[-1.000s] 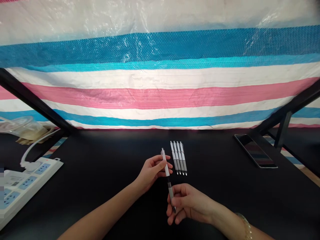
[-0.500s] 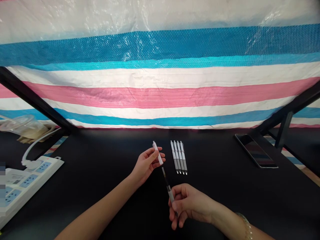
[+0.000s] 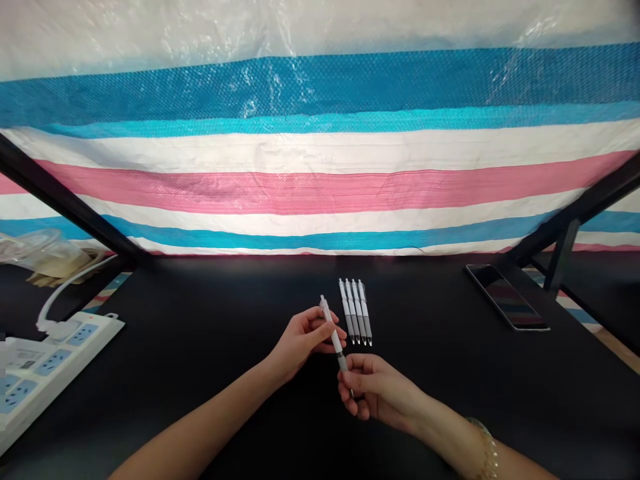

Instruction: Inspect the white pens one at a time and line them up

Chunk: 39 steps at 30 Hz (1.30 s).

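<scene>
Between my hands is a white and grey click pen, its two parts brought end to end. My left hand [image 3: 311, 339] pinches the white upper barrel [image 3: 331, 327] between thumb and fingers, the clicker pointing up and away. My right hand [image 3: 376, 385] grips the grey lower barrel [image 3: 343, 363], with the tip pointing down toward me. A dark band shows at the joint, and the refill is now hidden inside. Just beyond my hands, several matching white and grey pens [image 3: 355, 310] lie side by side on the black table [image 3: 420, 300].
At the right lies a dark phone [image 3: 506, 297]. A white power strip [image 3: 60, 360] with a plugged-in cable [image 3: 67, 293] sits at the left, near a clear plastic cup [image 3: 45, 250]. Behind the table hangs a striped plastic sheet [image 3: 320, 193], between black slanted bars [image 3: 75, 200].
The two pen parts have come together, and the refill has gone into the white barrel. My left hand moved right and toward me; my right hand moved slightly up and away.
</scene>
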Available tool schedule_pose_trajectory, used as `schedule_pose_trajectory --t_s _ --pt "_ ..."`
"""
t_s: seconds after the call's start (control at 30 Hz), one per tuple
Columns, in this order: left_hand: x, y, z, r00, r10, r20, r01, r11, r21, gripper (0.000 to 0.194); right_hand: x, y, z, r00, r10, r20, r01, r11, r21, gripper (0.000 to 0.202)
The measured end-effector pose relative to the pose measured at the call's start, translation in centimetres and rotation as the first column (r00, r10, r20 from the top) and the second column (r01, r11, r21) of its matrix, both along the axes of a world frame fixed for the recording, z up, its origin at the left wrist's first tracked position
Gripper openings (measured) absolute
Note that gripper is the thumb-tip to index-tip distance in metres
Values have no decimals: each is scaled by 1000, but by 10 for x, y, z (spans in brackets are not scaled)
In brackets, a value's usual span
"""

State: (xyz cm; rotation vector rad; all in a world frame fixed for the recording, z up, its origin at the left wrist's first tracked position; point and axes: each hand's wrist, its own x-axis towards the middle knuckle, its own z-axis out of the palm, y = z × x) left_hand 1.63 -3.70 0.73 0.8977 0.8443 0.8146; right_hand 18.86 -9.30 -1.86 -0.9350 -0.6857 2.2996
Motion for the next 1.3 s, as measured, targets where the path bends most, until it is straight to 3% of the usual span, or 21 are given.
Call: schedule_pose_trajectory --t_s 0.23,0.43,0.67,0.83,0.97,1.13,1.3 --pt "-2 1 -7 994 -72 84 77 995 -61 24 -1 -1 -2 998 -12 -68 12 1000 -6 38" --pt "-4 2 -1 995 -49 84 53 998 -41 23 1 -3 0 998 63 -19 -63 998 -5 37" --pt "-5 4 -5 995 -53 82 57 997 -45 18 1 -4 0 994 92 -60 -92 996 -12 42" --pt "-5 4 -4 994 -68 90 74 995 -63 17 1 -4 1 995 91 -48 -91 996 9 37" --pt "-6 4 -4 995 -49 86 54 997 -59 18 0 -5 2 994 69 -89 -70 998 -9 44" --pt "-5 3 -2 994 -55 90 60 997 -51 18 -1 -5 0 1000 23 -11 -22 999 28 37" --pt "-4 4 -2 997 -27 77 31 999 -43 19 -1 -4 4 998 17 -66 -16 1000 15 41"
